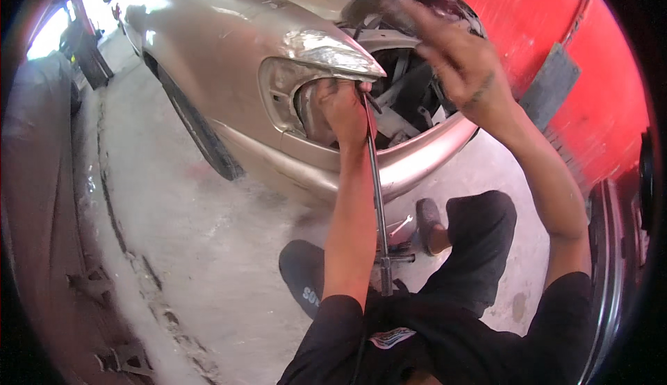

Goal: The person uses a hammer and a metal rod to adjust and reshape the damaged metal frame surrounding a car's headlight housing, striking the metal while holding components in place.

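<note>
A red wall flanks hands at a car.

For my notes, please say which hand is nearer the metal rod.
The left hand, at the upper end of the metal rod; the right hand is apart, to its right.

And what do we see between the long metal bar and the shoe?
In the head view, a wrench on the floor shows between the bar and the shoe.
</note>
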Demonstrator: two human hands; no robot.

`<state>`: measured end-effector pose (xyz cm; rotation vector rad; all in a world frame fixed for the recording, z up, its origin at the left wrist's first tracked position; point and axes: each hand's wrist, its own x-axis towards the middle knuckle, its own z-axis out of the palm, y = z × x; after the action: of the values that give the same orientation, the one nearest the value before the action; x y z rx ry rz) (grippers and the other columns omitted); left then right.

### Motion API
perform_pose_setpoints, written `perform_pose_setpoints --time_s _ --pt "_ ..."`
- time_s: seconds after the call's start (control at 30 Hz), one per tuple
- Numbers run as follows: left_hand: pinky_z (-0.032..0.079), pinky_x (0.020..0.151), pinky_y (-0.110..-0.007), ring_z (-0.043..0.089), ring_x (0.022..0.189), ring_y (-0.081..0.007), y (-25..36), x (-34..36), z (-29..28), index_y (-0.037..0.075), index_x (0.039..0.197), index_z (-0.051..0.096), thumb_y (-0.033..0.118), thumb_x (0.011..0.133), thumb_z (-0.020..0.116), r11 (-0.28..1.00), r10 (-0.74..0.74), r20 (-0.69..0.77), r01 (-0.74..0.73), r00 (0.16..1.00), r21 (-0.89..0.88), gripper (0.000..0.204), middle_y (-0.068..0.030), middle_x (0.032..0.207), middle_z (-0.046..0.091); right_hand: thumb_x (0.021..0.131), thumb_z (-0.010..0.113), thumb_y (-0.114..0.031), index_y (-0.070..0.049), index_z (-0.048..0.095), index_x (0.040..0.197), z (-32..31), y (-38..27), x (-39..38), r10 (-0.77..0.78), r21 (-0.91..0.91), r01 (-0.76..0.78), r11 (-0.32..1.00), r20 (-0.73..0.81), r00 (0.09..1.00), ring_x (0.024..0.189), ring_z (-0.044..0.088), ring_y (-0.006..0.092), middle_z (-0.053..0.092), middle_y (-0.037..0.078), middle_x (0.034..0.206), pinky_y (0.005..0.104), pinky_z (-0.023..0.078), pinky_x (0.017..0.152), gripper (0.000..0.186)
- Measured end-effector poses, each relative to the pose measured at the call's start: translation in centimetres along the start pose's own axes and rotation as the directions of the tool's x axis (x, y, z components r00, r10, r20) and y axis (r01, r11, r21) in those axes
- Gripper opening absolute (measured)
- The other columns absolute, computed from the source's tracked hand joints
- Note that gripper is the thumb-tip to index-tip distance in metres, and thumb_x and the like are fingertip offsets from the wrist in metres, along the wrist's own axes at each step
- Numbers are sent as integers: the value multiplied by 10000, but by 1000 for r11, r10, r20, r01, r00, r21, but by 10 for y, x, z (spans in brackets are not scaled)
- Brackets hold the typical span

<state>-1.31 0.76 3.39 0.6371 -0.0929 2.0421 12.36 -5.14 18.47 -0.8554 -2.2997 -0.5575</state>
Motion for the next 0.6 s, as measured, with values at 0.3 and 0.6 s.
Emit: perform_pose_setpoints --time_s 0.3,0.6 --pt "452 649 -280 567 714 -140 2 -15 2 -8 1077 597 170 1080 523 989 -40 -60 48 997 140 193 -73 851 618 951 640 -101 -170 547 1465 20 5 -27 104 70 -110 991 94 990 955 673 372 698 198 1139 395 533 822 527" --pt "471 674 -262 552 754 -108 -1 -82 18 34 1062 632 239 1095 517 813 -121 -181 202 976 546 237 -40 906 622 900 750 -317 -9 669 1173 40 4 -126 540 526 -820 226 633 555 630 574 102 625 42 779 305 487 581 419"
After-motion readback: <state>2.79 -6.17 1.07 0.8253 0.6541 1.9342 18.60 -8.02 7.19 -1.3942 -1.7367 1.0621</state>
